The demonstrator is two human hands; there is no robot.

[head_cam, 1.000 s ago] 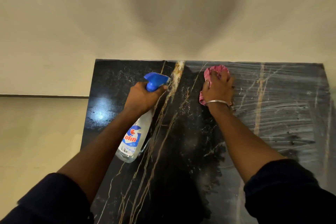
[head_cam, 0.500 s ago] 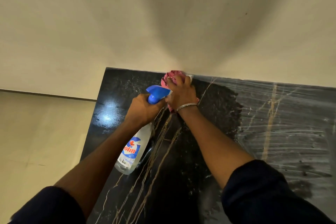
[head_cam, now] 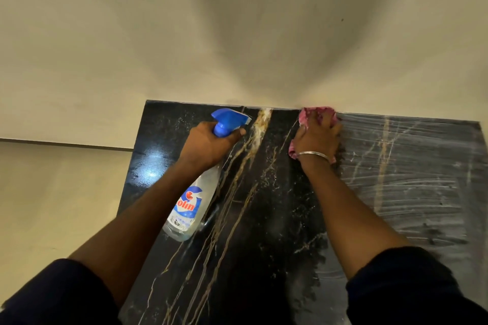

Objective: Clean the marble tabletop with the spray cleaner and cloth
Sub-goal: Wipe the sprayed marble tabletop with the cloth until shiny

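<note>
The right hand (head_cam: pixel 315 140) has swung the pink cloth (head_cam: pixel 318 113) back rightward from beside the bottle (head_cam: pixel 191 203), pressing it flat against the tabletop's (head_cam: pixel 264 219) far edge by the wall: another wiping pass, I'd say. The left hand (head_cam: pixel 208 145) stays wrapped round the bottle's neck. The right half looks streaky; the left is glossy.

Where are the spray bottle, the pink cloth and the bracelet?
spray bottle (head_cam: pixel 188 206), head view, on its label.
pink cloth (head_cam: pixel 317 111), head view, on the bunched edge beyond the fingers.
bracelet (head_cam: pixel 314 153), head view, on the band across the wrist.
</note>
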